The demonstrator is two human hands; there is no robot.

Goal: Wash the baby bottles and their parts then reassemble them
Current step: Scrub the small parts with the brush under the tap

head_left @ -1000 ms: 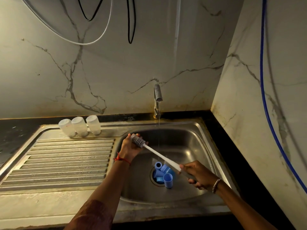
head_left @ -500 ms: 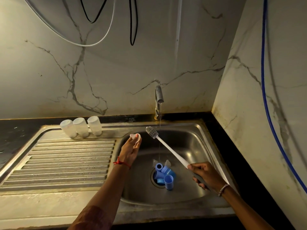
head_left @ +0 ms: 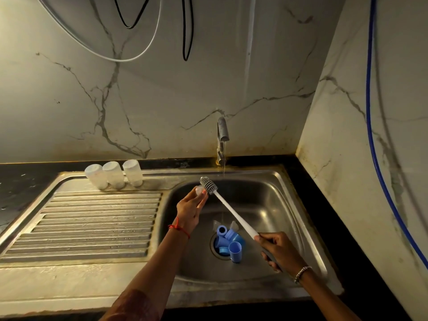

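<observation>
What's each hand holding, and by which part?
The left hand pinches a small clear part in its fingertips; the right hand grips the bottle brush by its handle end.

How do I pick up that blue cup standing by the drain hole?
Come from above on the near side and wrap your fingers round the wall of the blue cup: it stands mouth up, and the other blue parts crowd its far side.

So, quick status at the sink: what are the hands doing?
Left hand pinches small clear part. Right hand grips brush by handle, bristles beside that part. Blue parts piled on drain; three bottles stand on back rim. Tap running.
</observation>
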